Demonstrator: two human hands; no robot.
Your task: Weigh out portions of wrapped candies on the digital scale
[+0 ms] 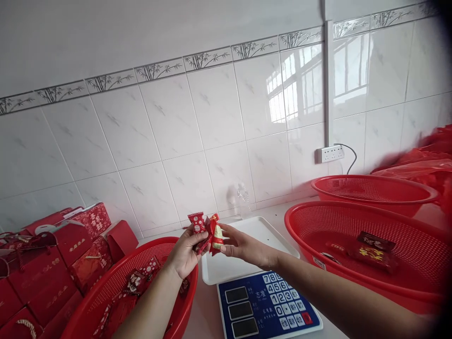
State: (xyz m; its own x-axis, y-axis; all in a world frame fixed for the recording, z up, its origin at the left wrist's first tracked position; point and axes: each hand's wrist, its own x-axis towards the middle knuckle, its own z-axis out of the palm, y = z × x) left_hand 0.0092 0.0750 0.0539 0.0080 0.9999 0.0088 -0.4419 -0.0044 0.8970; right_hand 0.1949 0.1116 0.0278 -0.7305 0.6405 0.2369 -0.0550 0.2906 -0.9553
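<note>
Red boxes (38, 263) are on the left, then a basket (164, 253) with packs (136, 281) in it. Near the white tray (263, 228), the left hand (185, 254) holds red packets (197, 225) under its thumb. The right hand (242, 245) pinches a pale-patched packet (218, 237) beside them. One might slip and fall, because the bunch looks loose. Two big baskets (310, 221) sit on the right.

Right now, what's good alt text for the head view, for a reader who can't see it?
A person's left hand and right hand hold small red-wrapped packets over a scale with a white tray. Red baskets stand left and right, with red boxes piled far left and a tiled wall behind.
</note>
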